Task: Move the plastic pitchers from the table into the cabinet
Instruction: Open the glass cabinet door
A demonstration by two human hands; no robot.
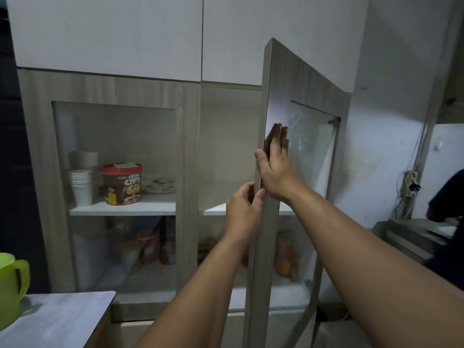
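Observation:
A lime-green plastic pitcher point(11, 285) with a handle stands on the grey table point(62, 320) at the lower left, partly cut off by the frame edge. The wood-grain cabinet point(187, 146) faces me; its right glass door point(301, 101) stands swung open toward me. My left hand point(242, 212) pinches the door's free edge with thumb and fingers. Higher on that edge, my right hand point(275, 167) lies with straight fingers flat on the door's inner face, thumb hooked over the edge. Behind the open door, a white shelf shows bare.
Behind the closed left glass door sit stacked paper cups point(81, 187), a Choco Chips tub point(121, 184) and a plate point(158, 185); jars and bottles fill the lower shelf. A person in dark clothing point(447, 217) stands at the right edge by a counter.

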